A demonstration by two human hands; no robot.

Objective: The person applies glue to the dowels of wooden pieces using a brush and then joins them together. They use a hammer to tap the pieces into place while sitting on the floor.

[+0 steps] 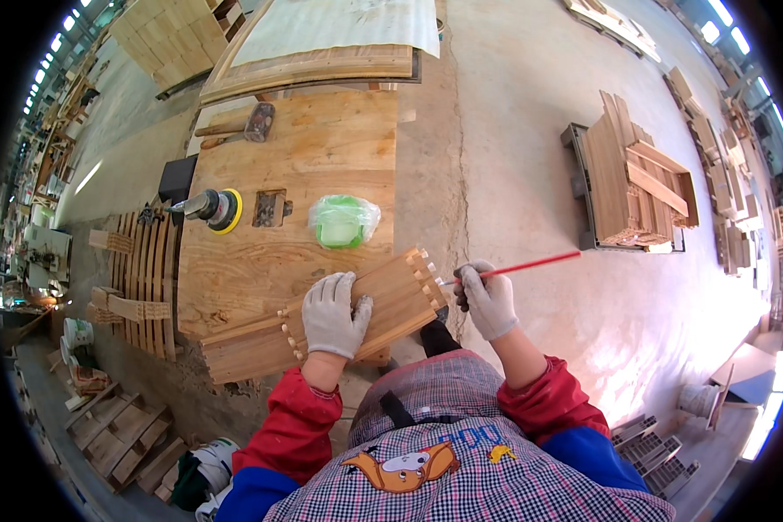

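A wooden board [394, 294] with notched joints at both ends lies slantwise over the near edge of the workbench, on top of another board [248, 350]. My left hand [332, 317], in a pale work glove, grips the top board, its fingers bent over the far edge. In my gloved right hand [489, 300] is a thin red rod [535, 262], pinched near its lower end. The rod's pale tip is close to the notched right end of the board; whether it touches the wood I cannot tell.
The wooden workbench [226, 291] carries a round sander [213, 209] with a yellow rim, a green container in clear plastic [343, 222] and a hammer [258, 122]. Stacked boards [622, 187] stand on a pallet at right. Slatted wood [143, 278] lies left of the bench.
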